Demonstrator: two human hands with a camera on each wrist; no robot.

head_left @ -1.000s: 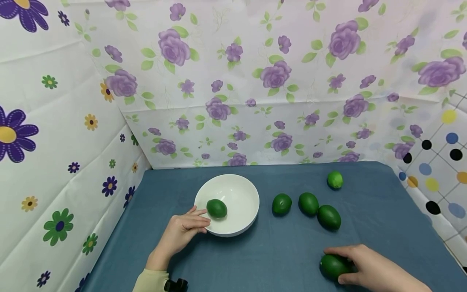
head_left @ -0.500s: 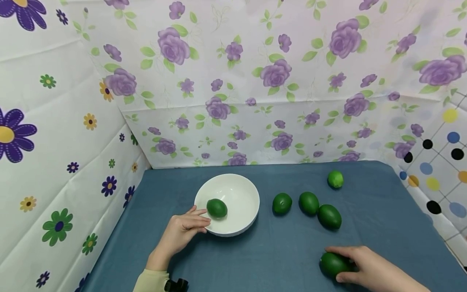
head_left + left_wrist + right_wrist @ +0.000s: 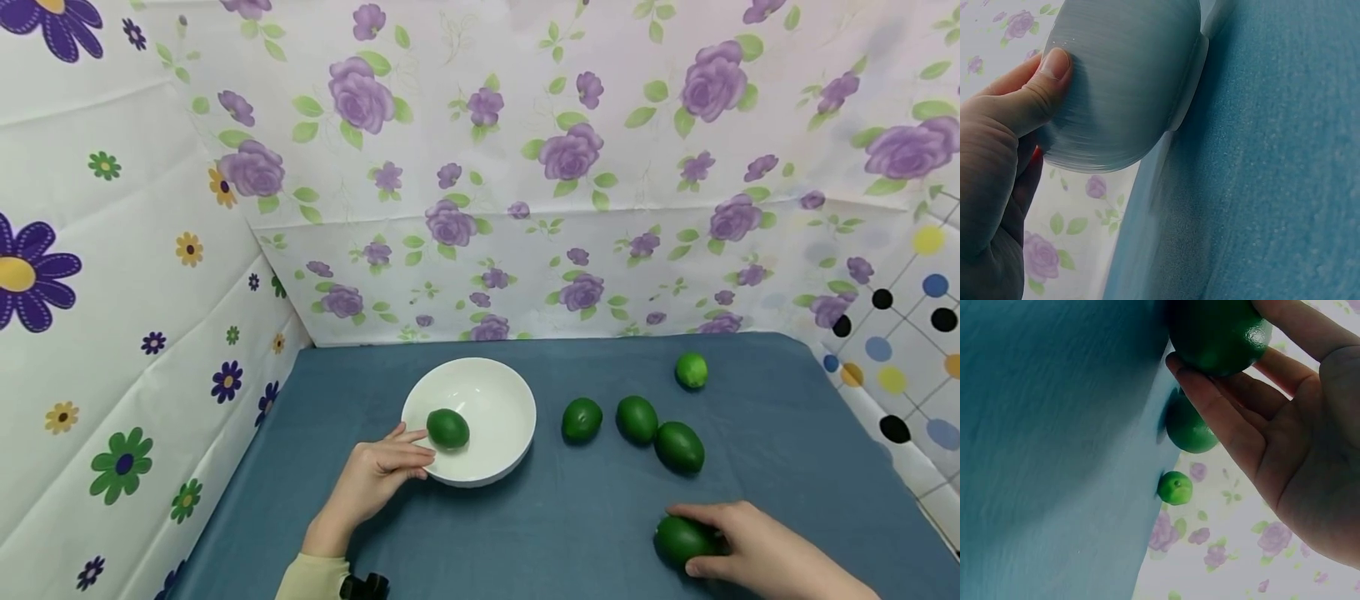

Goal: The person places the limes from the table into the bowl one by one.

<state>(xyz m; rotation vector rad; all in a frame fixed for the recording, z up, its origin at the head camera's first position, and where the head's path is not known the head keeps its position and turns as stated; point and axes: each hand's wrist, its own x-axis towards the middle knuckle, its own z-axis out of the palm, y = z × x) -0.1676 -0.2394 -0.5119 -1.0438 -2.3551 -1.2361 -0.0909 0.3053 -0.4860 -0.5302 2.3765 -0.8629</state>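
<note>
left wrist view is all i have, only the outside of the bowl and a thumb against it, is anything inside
Observer: Yes, one green fruit lies inside the bowl, as the head view shows.
Operator: ok and what's going on over to the right
Observer: The right hand holds another green fruit between thumb and fingers.
Operator: any loose ones too
Observer: Four lie on the blue cloth, right of the bowl: three dark green ones and a lighter green one.
</note>
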